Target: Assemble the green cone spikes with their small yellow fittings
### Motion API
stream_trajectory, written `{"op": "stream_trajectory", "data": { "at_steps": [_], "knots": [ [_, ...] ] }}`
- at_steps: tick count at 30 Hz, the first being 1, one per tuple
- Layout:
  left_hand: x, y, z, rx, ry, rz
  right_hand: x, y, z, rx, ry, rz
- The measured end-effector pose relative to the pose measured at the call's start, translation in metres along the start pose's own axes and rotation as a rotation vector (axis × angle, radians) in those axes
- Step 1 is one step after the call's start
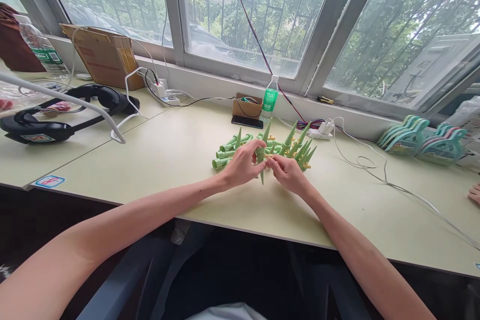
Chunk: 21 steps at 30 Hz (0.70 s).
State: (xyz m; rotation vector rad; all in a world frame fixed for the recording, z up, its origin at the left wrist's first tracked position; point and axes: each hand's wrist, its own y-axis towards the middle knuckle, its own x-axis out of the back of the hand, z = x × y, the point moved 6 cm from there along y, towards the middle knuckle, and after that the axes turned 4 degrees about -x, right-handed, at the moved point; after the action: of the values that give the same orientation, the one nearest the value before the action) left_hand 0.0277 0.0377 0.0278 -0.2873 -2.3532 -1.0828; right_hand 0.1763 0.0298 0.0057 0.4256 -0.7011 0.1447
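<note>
My left hand is closed around a green plastic watering spike, whose tip points down just above the table. From the right, my right hand pinches a small yellow valve piece at the spike's side. Whether that piece is fully seated in the spike I cannot tell, as my fingers cover part of it. Behind both hands lies a pile of similar green spikes. Several stand point up with yellow pieces on them, while green tubular parts lie to the left.
Behind the pile are a black phone, a small cardboard box and a green-labelled bottle. White cables cross the table at right, near teal plastic items. A black headset rests at left. Another person's hand shows at the right edge.
</note>
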Motion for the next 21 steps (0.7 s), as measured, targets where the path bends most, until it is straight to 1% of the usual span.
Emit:
{"op": "stream_trajectory", "data": {
  "at_steps": [6, 11, 15, 18, 21],
  "knots": [
    [0.008, 0.001, 0.006, 0.093, -0.017, -0.120, -0.003, -0.003, 0.009, 0.029, 0.016, 0.084],
    [0.010, 0.001, 0.007, 0.097, -0.041, -0.159, -0.006, -0.005, 0.016, 0.093, -0.006, 0.130],
    [0.012, 0.002, 0.005, 0.076, -0.032, -0.171, -0.008, -0.004, 0.013, 0.095, -0.009, 0.140],
    [0.013, 0.002, 0.003, 0.055, -0.034, -0.177, -0.007, -0.004, 0.012, 0.078, -0.010, 0.120],
    [0.013, 0.002, 0.002, 0.039, -0.055, -0.167, -0.001, -0.004, 0.011, 0.064, -0.015, 0.038]
  ]
}}
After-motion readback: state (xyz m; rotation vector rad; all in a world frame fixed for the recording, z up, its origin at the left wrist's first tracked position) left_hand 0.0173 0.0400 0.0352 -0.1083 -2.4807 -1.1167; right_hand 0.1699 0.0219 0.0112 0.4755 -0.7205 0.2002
